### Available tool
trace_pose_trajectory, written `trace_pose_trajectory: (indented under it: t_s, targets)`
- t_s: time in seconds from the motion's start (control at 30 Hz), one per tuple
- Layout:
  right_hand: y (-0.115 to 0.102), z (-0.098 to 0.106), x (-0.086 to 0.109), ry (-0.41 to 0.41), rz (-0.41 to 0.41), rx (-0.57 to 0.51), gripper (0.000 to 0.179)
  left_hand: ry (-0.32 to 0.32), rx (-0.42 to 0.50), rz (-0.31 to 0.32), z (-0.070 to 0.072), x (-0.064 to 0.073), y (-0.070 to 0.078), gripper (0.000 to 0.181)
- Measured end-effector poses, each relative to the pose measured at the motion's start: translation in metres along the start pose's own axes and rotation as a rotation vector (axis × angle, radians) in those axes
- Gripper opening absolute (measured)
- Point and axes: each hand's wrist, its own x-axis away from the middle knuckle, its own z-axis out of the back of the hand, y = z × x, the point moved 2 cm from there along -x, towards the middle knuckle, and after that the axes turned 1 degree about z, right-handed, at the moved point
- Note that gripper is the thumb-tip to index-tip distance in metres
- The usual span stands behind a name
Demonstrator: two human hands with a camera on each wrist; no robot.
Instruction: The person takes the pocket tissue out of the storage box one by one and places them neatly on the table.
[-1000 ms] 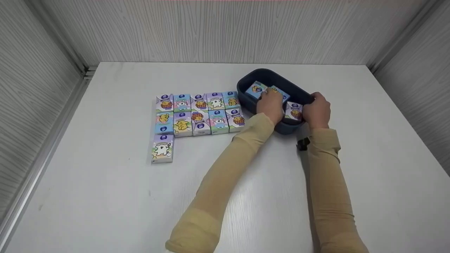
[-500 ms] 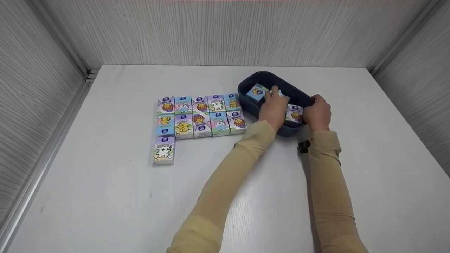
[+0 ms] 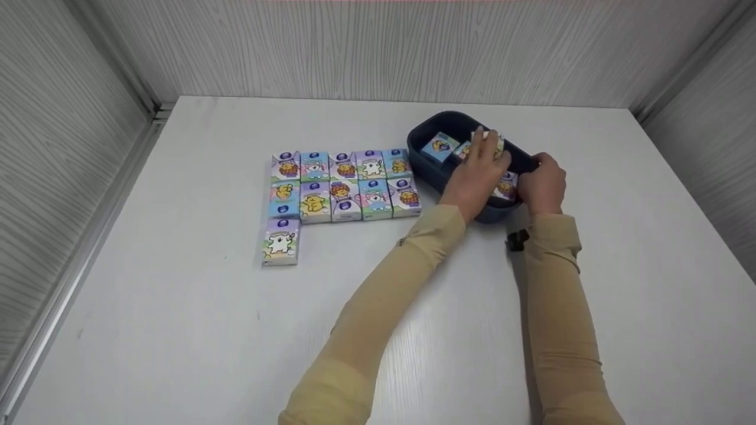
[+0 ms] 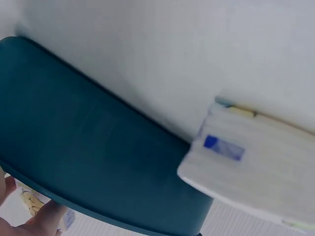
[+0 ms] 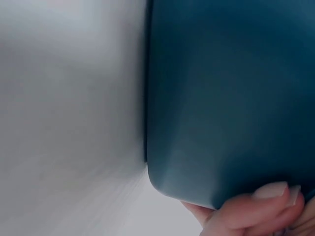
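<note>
A dark blue oblong plastic bin point(image 3: 428, 168) stands on the table with several pocket tissue packs inside. My left hand point(image 3: 472, 180) reaches over its near side and holds a pocket tissue pack point(image 3: 495, 141) between fingers and thumb. In the left wrist view that pack point(image 4: 32, 201) shows a yellow cartoon between the fingertips, beyond the bin wall point(image 4: 93, 137). My right hand point(image 3: 543, 184) grips the right end of the bin at the rim. Its fingers curl over the edge in the right wrist view. A blue pack point(image 3: 440, 146) lies at the bin's left end, another point(image 3: 506, 186) near my right hand.
Left of the bin, tissue packs point(image 3: 345, 200) lie side by side in two rows, with one pack point(image 3: 281, 242) below the left column. The nearest pack point(image 4: 261, 162) almost touches the bin. Panelled walls point(image 3: 378, 50) border the white table point(image 3: 177, 307).
My left hand has moved right inside the bin, its fingers raised, and a tissue pack now shows in its grasp. My right hand keeps its hold on the bin. The head view has shifted slightly.
</note>
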Motion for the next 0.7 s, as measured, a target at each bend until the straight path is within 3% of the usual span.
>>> trace_pose_trajectory:
  t_s: [0.13,0.23,0.33,0.47,0.63,0.7]
  targets:
    - [0.000,0.000,0.000,0.016,0.005,-0.002,0.045,0.074,-0.161,-0.084,0.003,0.004,-0.001,0.048]
    - [0.000,-0.001,-0.001,0.018,0.005,-0.003,0.044,0.101,-0.178,-0.110,0.008,0.007,-0.002,0.049]
    - [0.000,-0.001,-0.003,0.021,0.000,-0.006,0.045,0.120,-0.034,-0.068,0.016,0.011,-0.007,0.046]
    - [-0.002,-0.002,-0.003,0.025,-0.005,-0.023,0.046,0.111,0.207,-0.013,0.039,0.026,-0.019,0.041]
    - [-0.001,-0.001,0.000,0.015,-0.010,-0.022,0.047,-0.079,0.502,0.011,0.070,0.067,-0.039,0.045]
    - [0.000,0.000,0.000,0.020,-0.013,-0.019,0.047,-0.162,0.580,0.020,0.079,0.085,-0.045,0.046]
